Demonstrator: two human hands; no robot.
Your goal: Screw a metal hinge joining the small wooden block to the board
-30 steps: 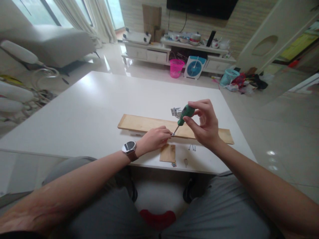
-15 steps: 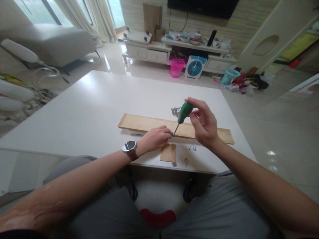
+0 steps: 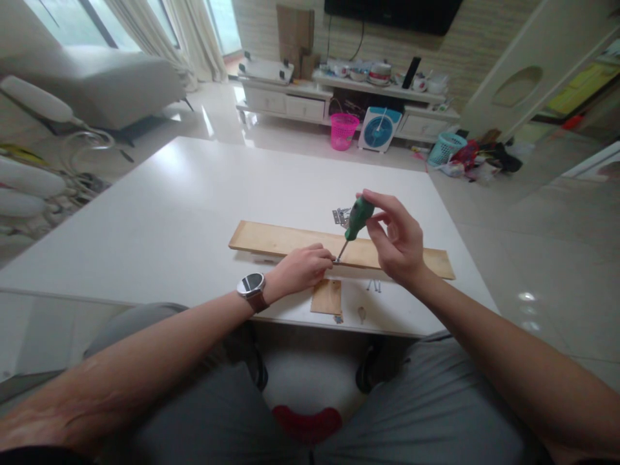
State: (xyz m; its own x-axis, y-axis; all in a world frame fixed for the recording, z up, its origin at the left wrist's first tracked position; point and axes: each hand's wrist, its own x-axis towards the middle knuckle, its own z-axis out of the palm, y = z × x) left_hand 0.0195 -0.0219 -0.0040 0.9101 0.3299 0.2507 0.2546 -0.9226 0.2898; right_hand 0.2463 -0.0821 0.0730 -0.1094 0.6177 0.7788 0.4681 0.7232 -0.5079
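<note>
My right hand (image 3: 400,239) is closed around the green handle of a screwdriver (image 3: 359,216), which leans with its tip down at the near edge of a long wooden board (image 3: 271,237). At that tip is a small metal piece (image 3: 337,260), pinched by the fingertips of my left hand (image 3: 306,266) against the board's edge; its exact kind is too small to make out. Behind the board lie metal hinges (image 3: 340,216), partly hidden by the screwdriver. A small wooden piece (image 3: 326,298) lies in front of my left hand, and loose screws (image 3: 374,286) lie beside it.
The white table (image 3: 194,187) carries everything, its near edge close to my legs. A small key-like item (image 3: 361,314) and tiny bits of hardware (image 3: 338,318) lie by that edge. Beyond the table stand a pink basket (image 3: 343,132) and a blue-white fan (image 3: 380,130).
The screwdriver handle has shifted very slightly left with my right hand, and its turn in the fingers looks a little different. My left hand stays in place at the board's edge.
</note>
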